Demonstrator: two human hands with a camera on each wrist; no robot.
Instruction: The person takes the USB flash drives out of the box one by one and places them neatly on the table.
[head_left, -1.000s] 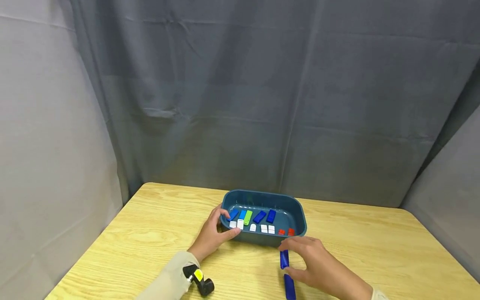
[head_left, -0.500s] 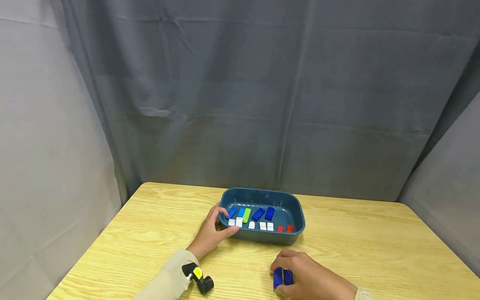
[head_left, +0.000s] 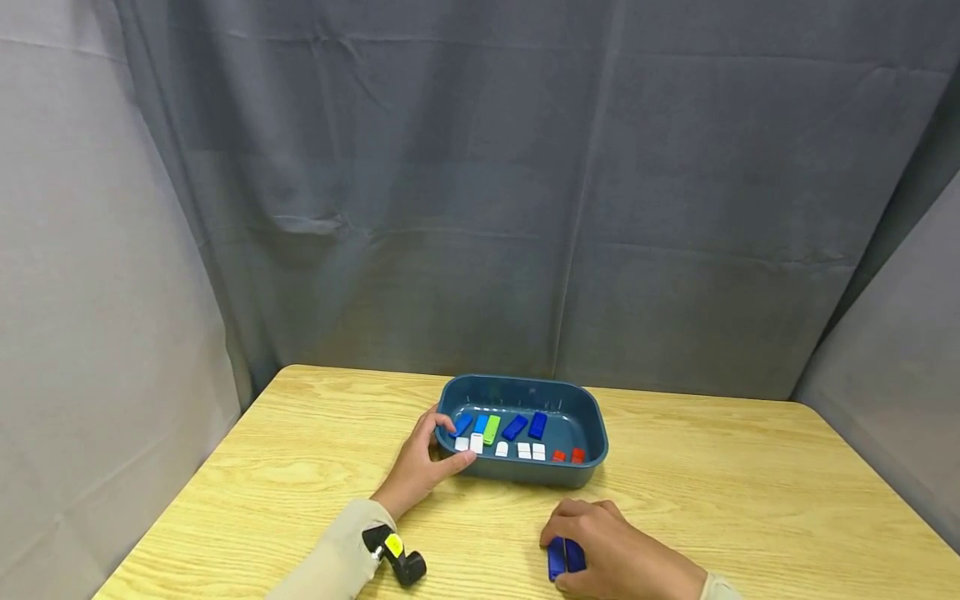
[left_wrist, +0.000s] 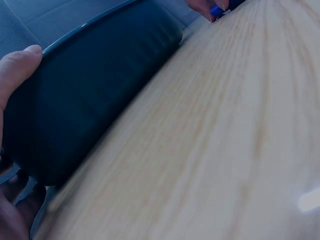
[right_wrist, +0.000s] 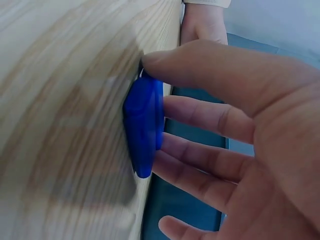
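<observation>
The left hand (head_left: pixel 417 468) grips the left end of a dark tub (head_left: pixel 525 473) holding small coloured blocks (head_left: pixel 491 430). In front of it, low at the table (head_left: pixel 300 475), the right hand (head_left: pixel 615 546) holds two dark blue blocks (head_left: pixel 556 560), side by side, between thumb and fingers.

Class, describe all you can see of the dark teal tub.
The dark teal tub is rectangular with rounded corners, a rim and glossy walls, apparently plastic. It stands upright, open-topped, on the wood-grained table. Small pieces in white, blue, green and red lie inside. The left hand grips its left end, thumb at the rim.
</observation>
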